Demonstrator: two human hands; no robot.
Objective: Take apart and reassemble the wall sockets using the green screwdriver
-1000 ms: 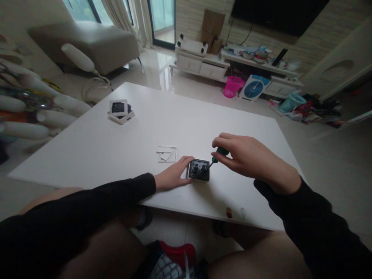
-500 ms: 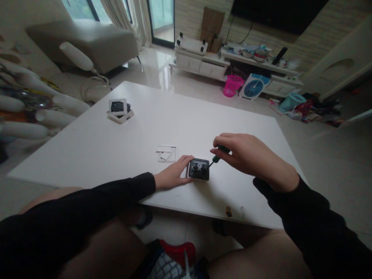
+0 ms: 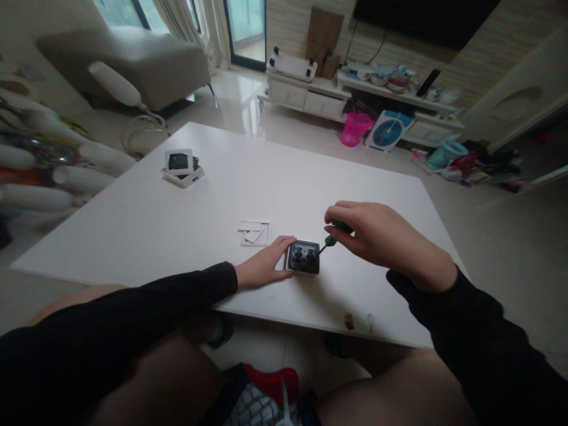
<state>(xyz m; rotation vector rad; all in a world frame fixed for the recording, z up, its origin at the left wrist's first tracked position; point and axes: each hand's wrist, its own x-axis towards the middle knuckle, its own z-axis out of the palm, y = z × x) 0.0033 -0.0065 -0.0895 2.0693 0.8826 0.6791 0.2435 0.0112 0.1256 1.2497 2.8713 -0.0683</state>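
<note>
My left hand [image 3: 265, 264] grips the left side of a wall switch [image 3: 303, 257], its thumb and fingers around the edge. The switch has a black inner face and a pale rim, and lies on the white table [image 3: 146, 236]. In my right hand [image 3: 370, 236] is a screwdriver [image 3: 331, 239] with a green handle. It slants down to the left, its tip at the right part of the switch's black face. Whether the tip sits in a screw is too small to tell. Just left of the switch lies a white cover frame [image 3: 254, 235] with loose white strips on it.
At the table's far left sit more white-framed switch parts [image 3: 181, 167], stacked on a white box. Near the front edge lie a small yellow-and-black item [image 3: 349, 321] and a clear small piece [image 3: 370, 322]. Beyond the table stand a pink basket [image 3: 356, 128] and a blue fan [image 3: 387, 130].
Hardly anything differs. Both hands, the switch and the screwdriver keep their places, while the whole view has shifted very slightly.
</note>
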